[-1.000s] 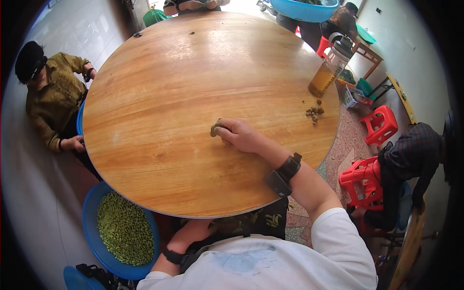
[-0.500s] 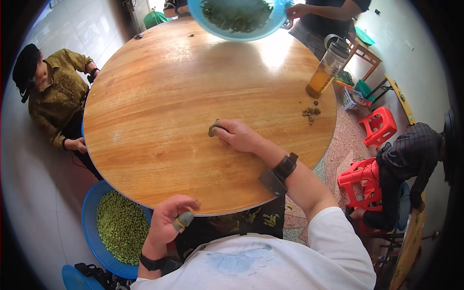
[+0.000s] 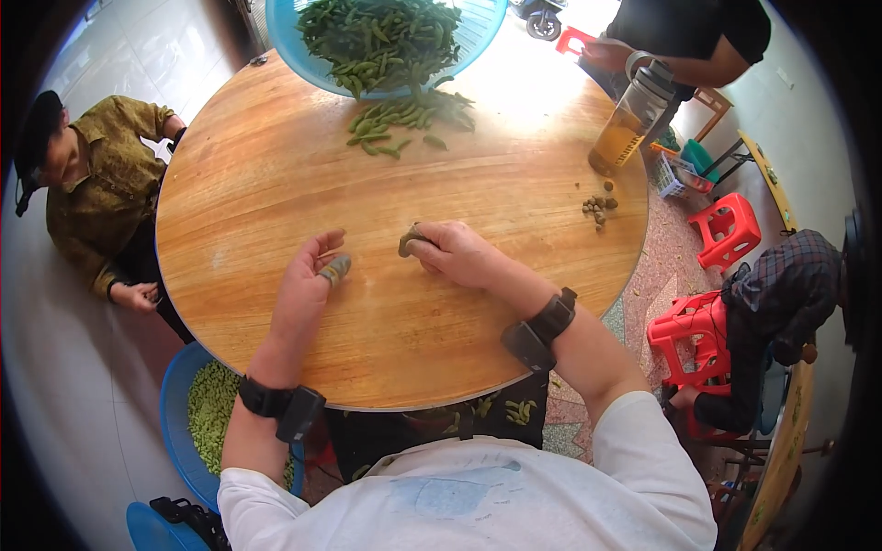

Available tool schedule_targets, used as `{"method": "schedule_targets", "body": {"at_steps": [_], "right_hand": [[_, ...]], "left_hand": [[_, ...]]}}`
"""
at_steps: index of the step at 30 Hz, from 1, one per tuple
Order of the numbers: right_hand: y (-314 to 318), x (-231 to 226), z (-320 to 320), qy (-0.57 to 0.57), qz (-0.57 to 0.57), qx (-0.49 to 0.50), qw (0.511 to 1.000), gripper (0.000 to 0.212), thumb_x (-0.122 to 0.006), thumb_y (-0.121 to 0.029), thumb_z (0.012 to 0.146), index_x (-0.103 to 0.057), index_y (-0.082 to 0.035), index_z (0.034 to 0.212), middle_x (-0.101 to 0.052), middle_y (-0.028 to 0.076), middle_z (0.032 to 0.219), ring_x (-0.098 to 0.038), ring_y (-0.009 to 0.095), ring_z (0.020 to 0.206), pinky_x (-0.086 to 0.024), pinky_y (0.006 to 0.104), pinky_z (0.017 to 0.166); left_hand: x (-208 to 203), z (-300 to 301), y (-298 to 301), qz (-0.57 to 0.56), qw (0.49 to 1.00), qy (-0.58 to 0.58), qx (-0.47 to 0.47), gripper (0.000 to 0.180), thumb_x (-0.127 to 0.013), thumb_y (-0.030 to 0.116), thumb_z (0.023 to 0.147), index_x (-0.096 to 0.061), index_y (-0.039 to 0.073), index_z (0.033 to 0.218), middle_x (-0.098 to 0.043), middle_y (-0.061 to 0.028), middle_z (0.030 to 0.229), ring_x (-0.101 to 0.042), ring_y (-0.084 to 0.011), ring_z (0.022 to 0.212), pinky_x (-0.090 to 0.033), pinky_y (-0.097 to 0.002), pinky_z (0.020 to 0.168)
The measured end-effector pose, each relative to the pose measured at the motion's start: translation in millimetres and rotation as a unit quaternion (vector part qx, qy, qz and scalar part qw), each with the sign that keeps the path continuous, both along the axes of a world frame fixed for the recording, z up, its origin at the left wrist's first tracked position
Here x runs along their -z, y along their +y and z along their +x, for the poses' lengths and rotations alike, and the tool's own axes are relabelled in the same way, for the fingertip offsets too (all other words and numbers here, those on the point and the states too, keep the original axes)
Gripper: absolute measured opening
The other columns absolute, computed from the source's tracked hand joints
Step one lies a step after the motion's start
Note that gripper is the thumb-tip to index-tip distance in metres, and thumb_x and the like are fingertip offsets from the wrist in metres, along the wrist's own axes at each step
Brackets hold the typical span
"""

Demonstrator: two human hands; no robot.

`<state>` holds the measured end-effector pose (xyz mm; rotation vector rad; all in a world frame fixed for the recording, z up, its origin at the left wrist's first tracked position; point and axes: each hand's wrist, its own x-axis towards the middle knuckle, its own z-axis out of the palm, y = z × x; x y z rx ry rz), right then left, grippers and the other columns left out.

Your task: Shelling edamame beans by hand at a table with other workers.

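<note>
My left hand (image 3: 317,268) is over the middle of the round wooden table (image 3: 248,174), its fingers apart and nothing in them. A greyish-green finger cover (image 3: 335,270) is wrapped round its thumb. Just to the right, my right hand (image 3: 450,250) rests with its fingers curled together. A brownish cover (image 3: 411,241) shows at its fingertips, and whatever they hold, if anything, is hidden. Beyond both hands, green soybean pods (image 3: 404,119) lie loose on the far part of the table. They spill from a tilted light-blue basket (image 3: 478,46) full of pods.
A bottle of amber drink (image 3: 617,138) and small brown lumps (image 3: 599,209) are at the table's right. Below its left edge, a blue basin (image 3: 175,432) holds shelled beans (image 3: 211,404). People are at the left, far right and right, beside red stools (image 3: 726,230).
My left hand has moved forward from the table's near edge to over its middle. The basket has come lower and left, tipping pods onto the table. My right hand stays nearly still.
</note>
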<state>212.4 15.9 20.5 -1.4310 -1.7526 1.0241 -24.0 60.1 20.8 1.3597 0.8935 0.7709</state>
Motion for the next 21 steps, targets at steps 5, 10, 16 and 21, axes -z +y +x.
{"method": "schedule_targets", "body": {"at_steps": [5,10,16,21], "right_hand": [[14.6,-1.8,36.4,-0.054,0.012,0.119,0.991,0.024,-0.052,-0.023,0.089,-0.063,-0.002,0.095,-0.064,0.016,0.077,-0.061,0.026,0.068,-0.048,0.0364,0.064],[77.2,21.4,108.6,-0.213,0.14,0.203,0.945,0.031,-0.057,-0.03,0.084,-0.06,-0.002,0.097,-0.064,0.022,0.089,-0.062,0.037,0.085,-0.048,0.0439,0.075],[134.9,21.1,103.6,-0.292,0.121,0.261,0.912,0.031,-0.056,-0.031,0.083,-0.059,-0.005,0.1,-0.064,0.02,0.094,-0.061,0.036,0.091,-0.048,0.0436,0.081],[131.2,11.4,84.0,-0.335,0.109,0.22,0.91,0.03,-0.059,-0.029,0.082,-0.06,-0.002,0.096,-0.064,0.018,0.094,-0.062,0.033,0.089,-0.049,0.0421,0.079]], "left_hand": [[7.4,2.7,13.3,-0.074,0.994,-0.067,-0.036,0.038,-0.052,0.005,0.089,-0.046,0.003,0.126,-0.049,-0.0057,0.12,-0.052,-0.0143,0.104,-0.047,-0.024,0.08],[12.0,19.7,10.5,-0.085,0.99,-0.101,-0.05,0.036,-0.052,0.004,0.089,-0.047,0.002,0.124,-0.049,-0.0063,0.12,-0.052,-0.0144,0.103,-0.047,-0.0243,0.08],[9.4,56.4,-4.7,-0.102,0.987,-0.115,-0.043,0.034,-0.053,0.004,0.089,-0.048,0.002,0.123,-0.048,-0.0073,0.121,-0.052,-0.0142,0.101,-0.048,-0.0239,0.079],[5.1,63.5,-11.2,-0.061,0.995,-0.069,-0.022,0.034,-0.053,0.001,0.087,-0.049,0.001,0.121,-0.051,-0.0072,0.118,-0.053,-0.0128,0.096,-0.048,-0.0223,0.075]]}}
